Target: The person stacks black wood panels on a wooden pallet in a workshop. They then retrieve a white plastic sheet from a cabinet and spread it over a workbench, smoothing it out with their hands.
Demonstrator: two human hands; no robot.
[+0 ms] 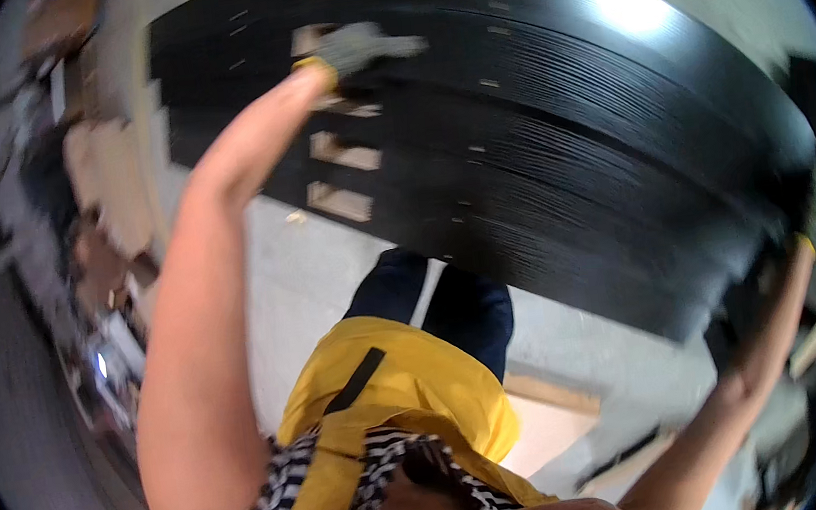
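Note:
A big stack of thin black sheets fills the upper middle and right of the view, with tan wooden blocks showing along its left edge. My left hand, in a grey glove with a yellow cuff, is raised and grips the stack's left edge near the top. My right hand, also in a glove with a yellow cuff, holds the stack's lower right end and is mostly hidden against the black sheets. The picture is blurred by motion.
A pale concrete floor lies below the stack. Cardboard pieces and mixed clutter pile along the left. A light wooden board lies on the floor by my feet. My yellow vest is at the bottom.

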